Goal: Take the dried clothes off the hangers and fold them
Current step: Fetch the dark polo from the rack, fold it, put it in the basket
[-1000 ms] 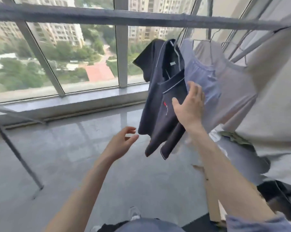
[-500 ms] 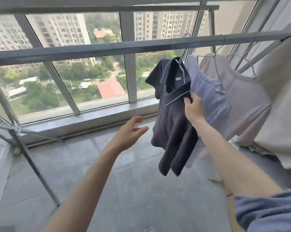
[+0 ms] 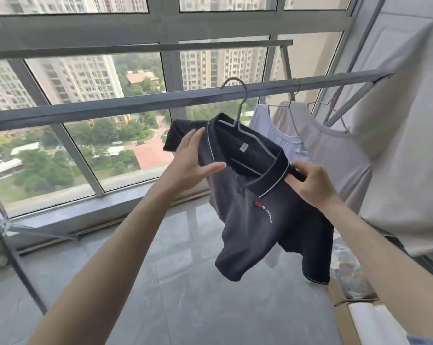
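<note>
Navy polo is on a wire hanger, tilted, body hanging down over the floor. The hanger's hook shows above the near rail - can't tell if it bears on it.

L hand: wide open, fingers straight and flat against the polo's shoulder by the collar, thumb spread across the front. It isn't curled round anything.

R hand: fingers bent, pinching the other end of the collar where it meets the shoulder.

Just behind the polo, on the same rail, hang a lilac top and a pale tee, each on its own hanger. A big off-white sheet is draped at far right. Cardboard box at bottom right. Window behind w/ tower blocks and trees outside.
</note>
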